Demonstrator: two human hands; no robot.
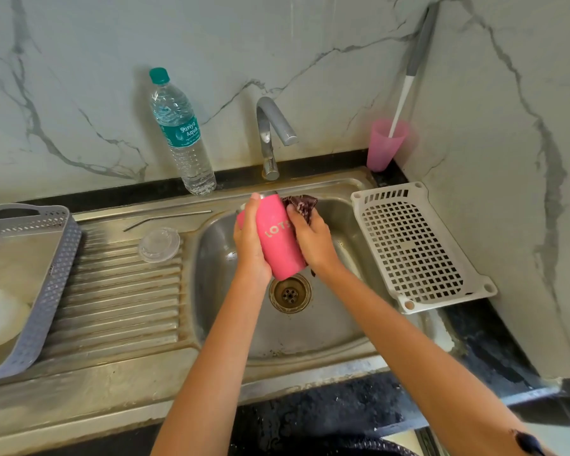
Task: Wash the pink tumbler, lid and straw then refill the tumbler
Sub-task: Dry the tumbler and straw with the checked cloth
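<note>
The tumbler [277, 238] was being scrubbed above the sink [310, 337] drain. Left of the hands lay the straw [167, 218] and lid [159, 244], seemingly awaiting their turn. The left hand [249, 245] gripped the tumbler's side; the right hand [310, 238] clutched a dark cloth [301, 205] against it. Rinsing under the tap [270, 133] looked next, with open basin below and a white rack [412, 245] close on the right.

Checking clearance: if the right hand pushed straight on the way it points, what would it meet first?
The right hand meets the dark cloth it grips, then the pink tumbler directly behind, likely.
</note>
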